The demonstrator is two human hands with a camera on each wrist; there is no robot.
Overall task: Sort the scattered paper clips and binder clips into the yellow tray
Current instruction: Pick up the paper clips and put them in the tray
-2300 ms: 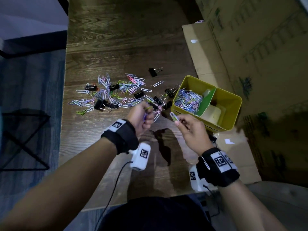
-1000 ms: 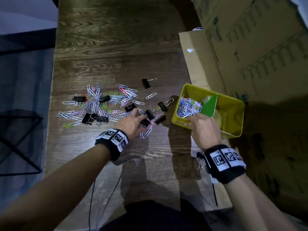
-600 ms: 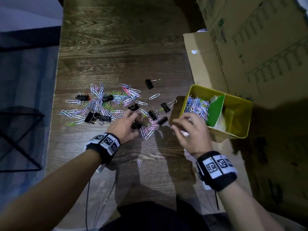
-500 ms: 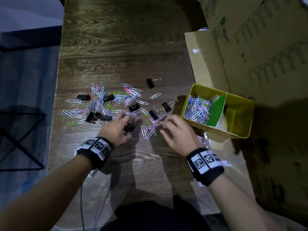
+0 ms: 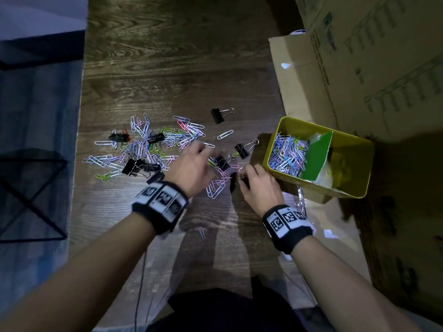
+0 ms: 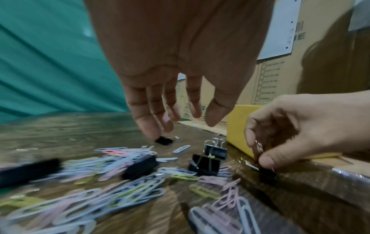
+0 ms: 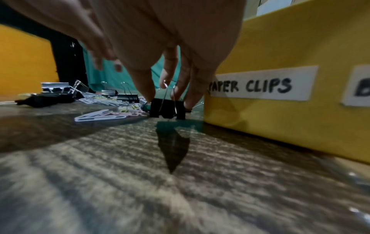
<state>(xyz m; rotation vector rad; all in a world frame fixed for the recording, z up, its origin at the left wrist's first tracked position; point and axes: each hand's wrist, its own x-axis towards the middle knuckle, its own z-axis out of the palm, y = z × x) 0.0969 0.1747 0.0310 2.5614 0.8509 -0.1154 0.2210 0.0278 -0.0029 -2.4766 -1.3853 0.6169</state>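
We count one yellow tray (image 5: 318,188) at the tabletop's right edge, split by one green divider (image 5: 316,159) into two compartments, with two white labels (image 7: 260,86) on its front. About nine black binder clips (image 5: 218,115) lie loose, some half hidden, counting the one binder clip (image 7: 167,109) pinched in the right hand (image 5: 261,188). The scattered paper clips (image 5: 143,149) are too many and too tangled to count. One paper clip (image 5: 202,233) lies alone toward the near edge.

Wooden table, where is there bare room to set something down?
Bare wood lies on the wooden table beyond the lone black binder clip, and nearer the person below the scattered coloured paper clips. It is crowded between that pile and the yellow tray.
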